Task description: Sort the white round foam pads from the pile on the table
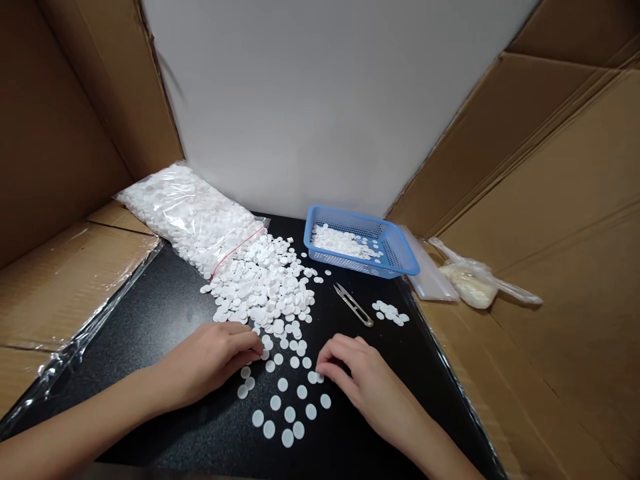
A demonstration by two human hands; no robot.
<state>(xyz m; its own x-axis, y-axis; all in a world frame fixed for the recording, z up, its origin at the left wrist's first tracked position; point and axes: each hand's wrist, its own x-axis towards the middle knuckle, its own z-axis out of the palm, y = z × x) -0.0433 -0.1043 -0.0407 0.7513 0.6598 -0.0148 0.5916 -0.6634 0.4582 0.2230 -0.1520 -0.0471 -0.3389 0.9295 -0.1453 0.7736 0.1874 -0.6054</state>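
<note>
Small white round discs [265, 283] lie in a heap on the black tabletop [165, 313], spilling from a clear plastic bag [190, 213]. Several discs [285, 403] are spread singly near the front. My left hand [213, 357] rests palm down with fingers together, its fingertips touching discs at the heap's near edge. My right hand [353, 370] lies curled, fingertips on a single disc [314, 377]. Neither hand lifts anything.
A blue plastic basket [400, 250] with discs in it stands at the back right. Thread snips [354, 305] and a small cluster of discs [391, 312] lie in front of it. Cardboard walls surround the table; crumpled plastic bags [470, 280] sit at right.
</note>
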